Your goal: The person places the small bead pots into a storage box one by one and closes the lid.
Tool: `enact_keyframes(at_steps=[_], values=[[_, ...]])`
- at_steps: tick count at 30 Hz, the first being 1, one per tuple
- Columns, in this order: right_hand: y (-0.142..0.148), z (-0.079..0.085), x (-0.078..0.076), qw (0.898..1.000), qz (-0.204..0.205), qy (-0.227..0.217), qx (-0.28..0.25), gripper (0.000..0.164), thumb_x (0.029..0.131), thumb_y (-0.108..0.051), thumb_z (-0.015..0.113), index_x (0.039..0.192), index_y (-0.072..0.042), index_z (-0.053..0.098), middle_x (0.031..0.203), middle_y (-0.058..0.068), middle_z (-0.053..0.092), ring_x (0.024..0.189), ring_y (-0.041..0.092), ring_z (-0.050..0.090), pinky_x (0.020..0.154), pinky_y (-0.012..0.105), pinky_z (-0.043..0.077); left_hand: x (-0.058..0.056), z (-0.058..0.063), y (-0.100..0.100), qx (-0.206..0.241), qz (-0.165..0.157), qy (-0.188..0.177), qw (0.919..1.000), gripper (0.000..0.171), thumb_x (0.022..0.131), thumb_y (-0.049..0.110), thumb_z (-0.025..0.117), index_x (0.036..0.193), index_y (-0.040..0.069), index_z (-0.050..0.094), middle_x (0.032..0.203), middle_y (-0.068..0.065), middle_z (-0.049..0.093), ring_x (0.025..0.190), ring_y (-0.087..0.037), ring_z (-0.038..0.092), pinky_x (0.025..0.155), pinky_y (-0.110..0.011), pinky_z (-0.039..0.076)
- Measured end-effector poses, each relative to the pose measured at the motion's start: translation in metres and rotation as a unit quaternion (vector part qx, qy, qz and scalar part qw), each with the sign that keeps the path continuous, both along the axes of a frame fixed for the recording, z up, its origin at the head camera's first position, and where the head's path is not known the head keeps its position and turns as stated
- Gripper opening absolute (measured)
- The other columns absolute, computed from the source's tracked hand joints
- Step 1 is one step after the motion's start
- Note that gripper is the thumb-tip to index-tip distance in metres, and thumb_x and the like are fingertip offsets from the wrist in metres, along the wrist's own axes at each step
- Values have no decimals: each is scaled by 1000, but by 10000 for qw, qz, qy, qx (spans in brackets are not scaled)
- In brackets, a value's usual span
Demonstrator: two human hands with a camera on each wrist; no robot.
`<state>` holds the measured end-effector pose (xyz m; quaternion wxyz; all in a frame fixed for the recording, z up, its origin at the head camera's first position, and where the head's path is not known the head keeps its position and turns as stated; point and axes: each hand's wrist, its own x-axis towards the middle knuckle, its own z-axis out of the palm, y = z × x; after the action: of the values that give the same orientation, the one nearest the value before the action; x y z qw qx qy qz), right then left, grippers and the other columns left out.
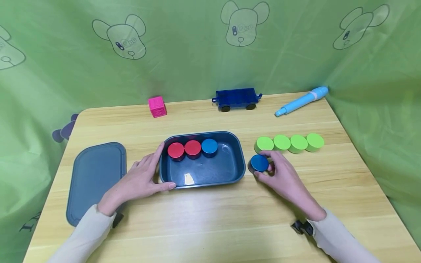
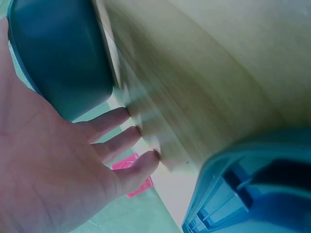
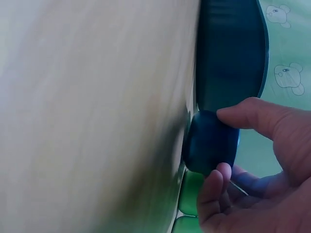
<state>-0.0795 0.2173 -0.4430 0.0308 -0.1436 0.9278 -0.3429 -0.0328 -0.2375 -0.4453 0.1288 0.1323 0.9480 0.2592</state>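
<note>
My right hand pinches a dark blue cylinder between thumb and fingers, at the right end of a grey-blue plastic box. In the right wrist view, the thumb lies on one side of that cylinder and fingertips on the other. Inside the box, two red cylinders and one blue cylinder stand in a row along the back wall. My left hand rests at the box's left end, forefinger along the left rim and thumb at the front corner. In the left wrist view its other fingers extend down beside the box.
A row of several green cylinders stands behind my right hand. A grey-blue lid lies at left, partly under my left forearm. Along the back edge are a pink cube, a dark blue toy wagon and a light blue pen-like stick.
</note>
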Motion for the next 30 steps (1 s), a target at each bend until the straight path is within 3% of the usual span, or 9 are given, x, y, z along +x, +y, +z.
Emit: enact_keyframes(at_steps=[8,15,18,22,25,30], values=[[-1,4,2,9991,-149,330,-215,62,89,-16,92,144,-5,66,104,8,58,90,23,53,76,32,45,1,0,0,14,20,-5,10000,129,88,84,69,176,33,-10,172,-18,35,156,-48,33,116,-83,23],[-4,11,-3,9970,-177,530,-527,57,88,-14,94,137,-3,68,99,8,56,89,23,52,71,25,42,0,1,0,78,-3,-2,10000,129,89,82,70,176,32,-10,173,-18,34,156,-48,32,117,-81,23],[-6,16,-7,9958,-167,641,-636,56,88,-15,95,137,-4,69,101,9,56,89,22,52,72,27,44,0,1,0,95,-20,-2,10000,129,89,82,71,176,31,-10,173,-18,34,157,-49,31,118,-81,23],[-13,24,-12,9948,-191,701,-720,56,87,-18,96,136,-5,71,113,12,57,93,25,55,77,30,47,0,2,0,77,-34,3,10000,129,89,82,71,176,31,-10,173,-19,34,156,-49,32,118,-81,23],[-21,32,-16,9936,-175,685,-877,56,87,-20,97,136,-6,73,129,14,56,106,29,57,84,30,48,0,1,0,71,-36,7,10000,129,89,82,70,176,31,-10,173,-18,34,157,-49,32,118,-80,24],[-35,40,-25,9919,29,656,-1086,56,86,-19,97,135,-5,73,141,16,52,125,31,52,94,43,49,-1,0,-1,110,-43,31,9999,129,89,82,70,176,31,-9,173,-17,34,157,-48,31,118,-80,24]])
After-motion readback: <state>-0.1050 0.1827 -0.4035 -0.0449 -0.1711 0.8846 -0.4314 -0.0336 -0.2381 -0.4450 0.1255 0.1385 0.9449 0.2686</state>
